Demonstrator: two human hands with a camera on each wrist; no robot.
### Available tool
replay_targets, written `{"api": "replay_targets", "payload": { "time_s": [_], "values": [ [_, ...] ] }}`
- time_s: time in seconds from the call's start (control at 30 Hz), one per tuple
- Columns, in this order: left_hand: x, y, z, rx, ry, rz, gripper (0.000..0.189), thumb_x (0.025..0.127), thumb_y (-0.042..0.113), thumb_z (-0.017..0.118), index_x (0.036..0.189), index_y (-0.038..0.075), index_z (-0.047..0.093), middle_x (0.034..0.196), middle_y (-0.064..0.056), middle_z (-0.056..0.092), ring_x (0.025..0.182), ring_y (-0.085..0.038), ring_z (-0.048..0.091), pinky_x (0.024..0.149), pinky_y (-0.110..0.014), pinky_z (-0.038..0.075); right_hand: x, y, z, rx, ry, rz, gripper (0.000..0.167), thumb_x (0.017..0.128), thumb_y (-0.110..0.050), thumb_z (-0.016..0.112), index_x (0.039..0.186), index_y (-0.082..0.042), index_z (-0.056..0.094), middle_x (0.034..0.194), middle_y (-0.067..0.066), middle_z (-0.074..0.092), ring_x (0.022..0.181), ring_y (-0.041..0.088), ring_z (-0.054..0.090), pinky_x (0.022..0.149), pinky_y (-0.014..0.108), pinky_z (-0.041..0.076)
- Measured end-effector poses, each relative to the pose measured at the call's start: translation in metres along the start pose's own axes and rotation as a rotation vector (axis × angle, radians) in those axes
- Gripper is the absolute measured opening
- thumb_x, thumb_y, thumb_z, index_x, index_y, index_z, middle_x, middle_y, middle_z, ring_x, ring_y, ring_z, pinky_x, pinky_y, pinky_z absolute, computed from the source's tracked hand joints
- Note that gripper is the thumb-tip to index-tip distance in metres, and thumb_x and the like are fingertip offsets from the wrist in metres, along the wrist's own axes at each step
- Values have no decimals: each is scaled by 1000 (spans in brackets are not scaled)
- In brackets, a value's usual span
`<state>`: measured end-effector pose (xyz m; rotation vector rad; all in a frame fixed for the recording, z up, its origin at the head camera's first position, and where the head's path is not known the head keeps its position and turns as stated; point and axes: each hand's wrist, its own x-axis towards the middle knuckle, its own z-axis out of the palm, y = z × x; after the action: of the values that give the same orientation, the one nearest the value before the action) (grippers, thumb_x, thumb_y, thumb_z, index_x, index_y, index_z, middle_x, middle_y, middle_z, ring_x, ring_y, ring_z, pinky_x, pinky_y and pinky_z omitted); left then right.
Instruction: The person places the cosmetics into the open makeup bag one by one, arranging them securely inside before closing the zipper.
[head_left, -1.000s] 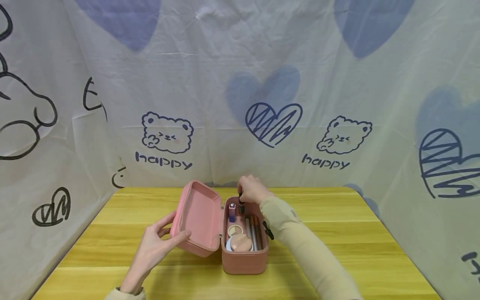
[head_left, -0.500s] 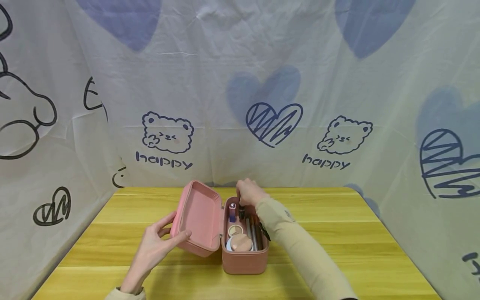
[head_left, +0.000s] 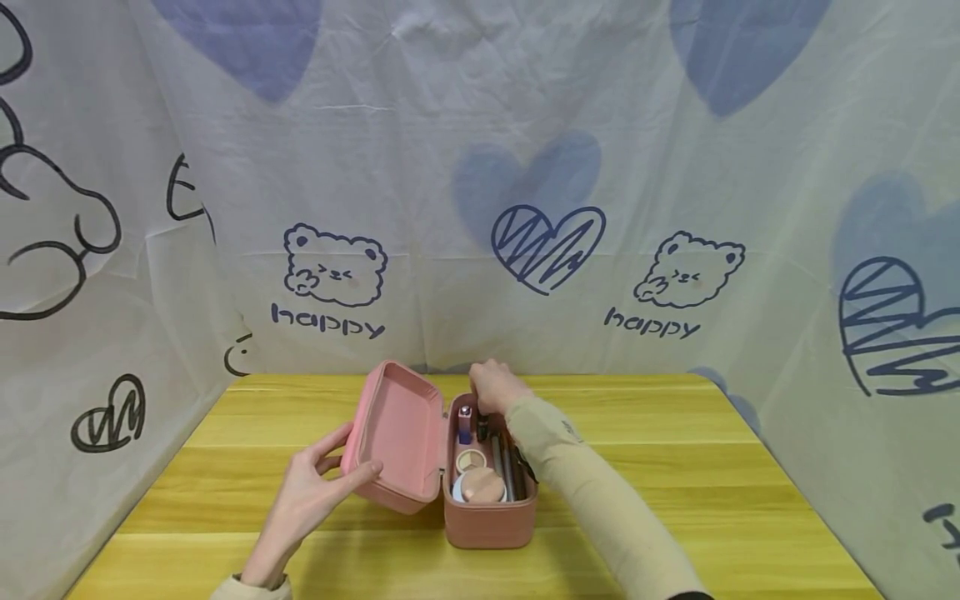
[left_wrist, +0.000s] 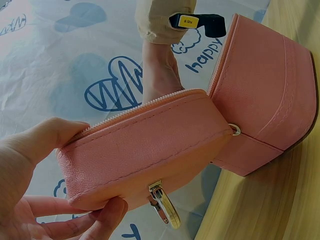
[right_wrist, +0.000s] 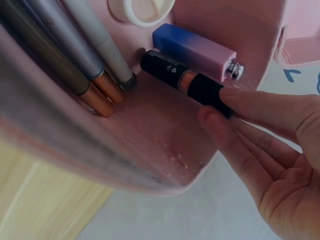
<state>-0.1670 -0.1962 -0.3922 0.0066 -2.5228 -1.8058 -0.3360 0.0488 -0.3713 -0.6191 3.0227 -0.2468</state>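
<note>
A pink makeup case (head_left: 491,527) stands on the table with its lid (head_left: 401,437) swung out to the left. My left hand (head_left: 318,483) holds that lid by its outer end, thumb at the zipped edge and fingers underneath in the left wrist view. Inside the case's far end, my right hand (right_wrist: 280,145) pinches the end of a black lipstick tube (right_wrist: 207,92) between thumb and fingers. The tube slants down toward the case floor. Right beside it lies a blue-to-pink lipstick (right_wrist: 197,50) with a silver end.
Several slim pen-like sticks (right_wrist: 75,45) lie along the case's right side. A small round palette (head_left: 471,460) and a powder puff (head_left: 483,485) sit nearer the front. A gold clasp (left_wrist: 164,205) hangs from the lid. Behind the wooden table (head_left: 660,467) hangs a printed cloth (head_left: 450,167).
My right hand has lowered the black lipstick tube into the far end of the case, shifting slightly left. The left hand and the lid have stayed in place.
</note>
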Motion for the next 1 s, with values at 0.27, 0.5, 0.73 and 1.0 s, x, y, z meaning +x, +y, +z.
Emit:
{"api": "replay_targets", "payload": {
  "time_s": [0.27,0.5,0.73,1.0],
  "values": [
    [-1,2,0,-5,6,0,82,86,26,80,154,6,39,149,-20,53,116,-22,67,80,-20,56,1,-4,2,-40,-10,-7,16,79,6,76,87,-7,71,96,11,70,93,29,67,85,40,58],
    [-1,2,0,-8,5,15,82,86,25,80,154,5,39,148,-20,54,111,-17,68,81,-20,56,3,-4,4,-50,-1,-23,17,79,6,77,88,-7,71,96,11,70,93,29,66,85,41,57],
    [-1,0,0,-13,1,20,82,87,24,79,154,3,38,150,-22,51,117,-25,67,81,-20,55,4,-3,5,-52,5,-39,16,81,7,75,88,-7,71,94,11,70,91,28,66,83,40,57],
    [-2,1,0,-8,4,21,81,87,24,79,154,2,38,148,-23,53,116,-24,67,79,-20,55,-2,-1,-2,-42,28,-44,15,77,6,78,83,-5,70,93,12,70,93,31,66,87,43,57]
  ]
}}
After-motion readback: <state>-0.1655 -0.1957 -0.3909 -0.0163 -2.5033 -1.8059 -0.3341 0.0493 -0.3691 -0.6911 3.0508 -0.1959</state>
